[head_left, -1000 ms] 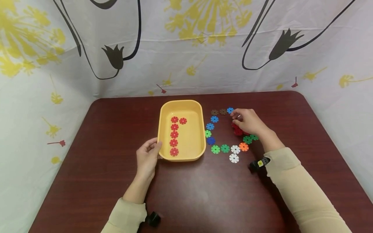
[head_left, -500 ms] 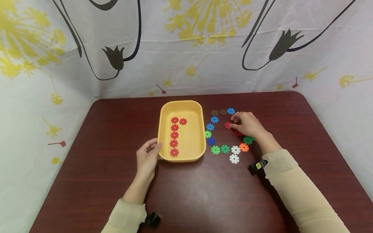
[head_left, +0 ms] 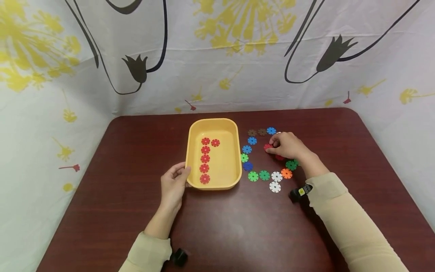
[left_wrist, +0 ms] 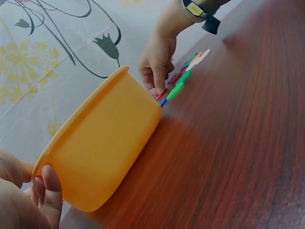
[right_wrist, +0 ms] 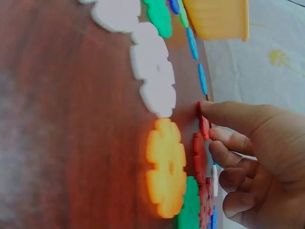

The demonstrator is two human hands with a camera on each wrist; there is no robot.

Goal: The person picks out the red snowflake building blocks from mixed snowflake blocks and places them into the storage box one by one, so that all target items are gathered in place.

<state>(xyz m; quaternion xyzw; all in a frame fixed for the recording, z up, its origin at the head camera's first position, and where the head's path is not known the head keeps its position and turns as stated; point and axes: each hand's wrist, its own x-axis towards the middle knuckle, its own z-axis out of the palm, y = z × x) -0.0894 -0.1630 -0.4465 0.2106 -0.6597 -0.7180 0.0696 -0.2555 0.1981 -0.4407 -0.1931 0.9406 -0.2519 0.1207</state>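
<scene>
- Screened-off indoor tabletop setting; whether home or studio is unclear.
- White, flower-printed fabric [head_left: 170, 88] hangs behind and on both sides.
- A dark, wood-grained table [head_left: 234, 226] with rounded corners stands between.

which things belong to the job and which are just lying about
Likely in use:
yellow tray, held by left hand
six red discs inside
red disc touched by right hand
other red discs

Seemingly lying about:
white discs, orange disc, green discs, blue discs, brown discs
</scene>
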